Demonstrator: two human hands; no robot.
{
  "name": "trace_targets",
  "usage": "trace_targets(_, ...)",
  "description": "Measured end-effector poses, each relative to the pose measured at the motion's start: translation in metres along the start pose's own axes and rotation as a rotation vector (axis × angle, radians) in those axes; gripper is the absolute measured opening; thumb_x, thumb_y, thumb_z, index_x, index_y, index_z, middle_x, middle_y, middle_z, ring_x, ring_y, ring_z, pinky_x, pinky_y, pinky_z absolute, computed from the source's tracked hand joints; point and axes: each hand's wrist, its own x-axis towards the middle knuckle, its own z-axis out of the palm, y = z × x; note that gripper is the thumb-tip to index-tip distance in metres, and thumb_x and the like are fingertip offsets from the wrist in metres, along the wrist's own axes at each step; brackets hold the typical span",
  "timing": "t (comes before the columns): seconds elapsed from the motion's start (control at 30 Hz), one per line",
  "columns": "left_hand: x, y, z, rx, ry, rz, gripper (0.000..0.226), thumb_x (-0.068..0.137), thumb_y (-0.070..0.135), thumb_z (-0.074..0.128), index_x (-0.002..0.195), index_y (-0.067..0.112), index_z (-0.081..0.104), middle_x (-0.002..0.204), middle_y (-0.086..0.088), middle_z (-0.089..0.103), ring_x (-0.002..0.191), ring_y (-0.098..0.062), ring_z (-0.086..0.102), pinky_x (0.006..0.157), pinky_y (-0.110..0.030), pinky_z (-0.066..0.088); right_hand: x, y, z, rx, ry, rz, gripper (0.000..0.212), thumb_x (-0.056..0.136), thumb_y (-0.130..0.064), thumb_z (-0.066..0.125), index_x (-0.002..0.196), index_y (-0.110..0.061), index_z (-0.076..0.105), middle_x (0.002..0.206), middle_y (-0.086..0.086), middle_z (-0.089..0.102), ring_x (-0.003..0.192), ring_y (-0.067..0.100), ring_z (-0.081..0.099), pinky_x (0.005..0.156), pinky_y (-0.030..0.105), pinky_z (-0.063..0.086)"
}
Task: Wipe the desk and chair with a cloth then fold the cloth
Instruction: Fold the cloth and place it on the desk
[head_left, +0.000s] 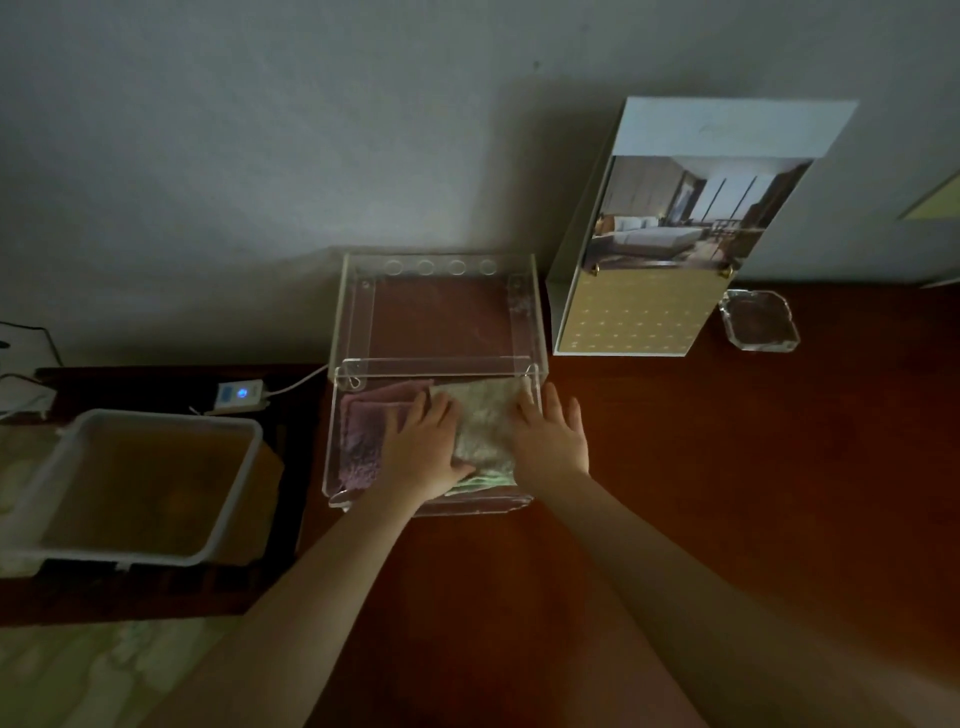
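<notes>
On the far left a white tub (130, 483) sits low beside the brown surface (727, 467), and next comes a clear box (436, 332) with a purple cloth (363, 441) inside. The left hand (423, 452) and right hand (550, 441) lie flat and open on the green cloth (485, 421), holding nothing, probably pressing it neat in the box. On the right stands a picture card (675, 234); no words can be read.

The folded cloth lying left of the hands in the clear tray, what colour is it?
The folded cloth looks dusky pink or mauve, seen in the head view.
</notes>
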Motion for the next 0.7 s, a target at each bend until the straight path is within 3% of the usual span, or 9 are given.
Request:
trace_targets(0.1,0.006,-0.009,0.002,0.067,-0.067,0.034,0.091,0.085,0.06,0.051,0.152,0.02,0.005,0.16,0.002,0.0,0.146,-0.026,-0.004,0.113,-0.057,0.007,0.001,0.005,0.012,-0.063,-0.045,-0.023,0.069,0.096,-0.022,0.039,0.152,-0.015,-0.001,0.159,0.004,-0.014,0.143,0.036,-0.015,0.112,0.057,-0.006)
trace_targets(0.2,0.001,-0.011,0.002,0.063,-0.02,0.061,0.09,0.085,0.062,0.048,0.152,0.02,0.005,0.16,0.001,0.0,0.146,-0.024,-0.006,0.114,-0.056,0.005,-0.006,0.011,0.012,-0.019,0.02,-0.02,0.07,0.095,-0.017,0.04,0.152,-0.017,-0.001,0.159,0.001,-0.012,0.143,0.035,-0.018,0.11,0.057,-0.011)
trace_targets(0.3,-0.009,-0.017,0.006,0.021,0.012,0.055,0.083,0.088,0.06,0.047,0.152,0.02,0.011,0.16,0.0,0.002,0.147,-0.023,-0.004,0.115,-0.053,0.004,-0.012,0.013,0.014,-0.011,-0.026,-0.069,0.072,0.095,-0.012,0.042,0.152,-0.019,0.0,0.158,-0.001,-0.016,0.143,0.034,-0.016,0.111,0.058,-0.007)
trace_targets(0.37,-0.017,-0.026,0.012,-0.046,0.113,0.022,0.07,0.09,0.055,0.047,0.147,0.019,0.027,0.158,-0.005,0.016,0.146,-0.025,0.005,0.115,-0.052,0.006,-0.015,0.014,0.015,0.215,0.058,-0.036,0.074,0.093,-0.005,0.041,0.152,-0.021,0.0,0.159,0.0,-0.012,0.146,0.029,-0.007,0.115,0.054,0.002)
trace_targets(0.43,-0.029,-0.035,0.015,-0.115,0.33,-0.065,0.055,0.092,0.047,0.05,0.137,0.015,0.045,0.149,-0.011,0.036,0.142,-0.03,0.023,0.115,-0.052,0.016,-0.02,0.018,0.015,0.544,0.199,0.115,0.064,0.095,-0.01,0.041,0.151,-0.019,0.012,0.159,0.006,0.009,0.144,0.027,0.017,0.116,0.047,0.02)
trace_targets(0.47,-0.036,-0.04,0.018,-0.154,0.427,-0.144,0.05,0.093,0.041,0.051,0.133,0.011,0.049,0.145,-0.014,0.042,0.139,-0.032,0.029,0.113,-0.051,0.023,-0.024,0.021,0.014,0.728,0.22,0.223,0.056,0.097,-0.014,0.042,0.149,-0.015,0.021,0.154,0.01,0.025,0.137,0.026,0.034,0.11,0.043,0.032)
trace_targets(0.53,-0.054,-0.048,0.02,-0.223,0.52,-0.363,0.049,0.094,0.035,0.052,0.134,0.006,0.048,0.142,-0.018,0.043,0.135,-0.035,0.036,0.11,-0.048,0.03,-0.034,0.027,0.017,1.036,0.123,0.447,0.046,0.098,-0.019,0.042,0.142,-0.01,0.034,0.134,0.012,0.051,0.1,0.02,0.06,0.081,0.033,0.052)
trace_targets(0.6,-0.07,-0.055,0.023,-0.368,0.433,-0.568,0.051,0.094,0.035,0.05,0.135,0.005,0.043,0.138,-0.019,0.045,0.127,-0.034,0.044,0.104,-0.045,0.04,-0.043,0.027,0.027,1.109,-0.029,0.55,0.041,0.099,-0.024,0.041,0.137,-0.008,0.04,0.114,0.01,0.061,0.069,0.012,0.057,0.055,0.025,0.044)
trace_targets(0.7,-0.08,-0.058,0.022,-0.742,0.234,-0.736,0.045,0.098,0.037,0.043,0.129,0.005,0.045,0.122,-0.015,0.055,0.106,-0.031,0.057,0.085,-0.04,0.047,-0.047,0.019,0.035,1.315,-0.149,0.604,0.04,0.101,-0.03,0.038,0.132,-0.005,0.046,0.087,0.006,0.061,0.063,0.017,0.056,0.055,0.027,0.042)
